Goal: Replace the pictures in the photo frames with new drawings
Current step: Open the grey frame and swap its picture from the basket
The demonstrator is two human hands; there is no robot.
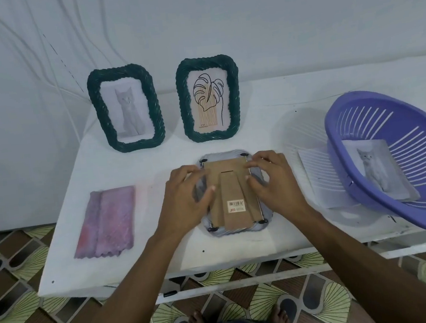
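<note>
Forearms reach in from below; left hand (186,191) and right hand (272,178) each grip a side of the face-down frame (236,193) at table (138,262) ctr, thumbs on its brown backing board (223,166), fingers curled at the top corners. Behind, upright: green frame (135,145) w/ cat drawing (128,112), second green frame (183,103) w/ leaf print (209,100). Left – pink cloth (106,222). Right – tilted purple basket (353,188) holding another cat picture (373,169).
</note>
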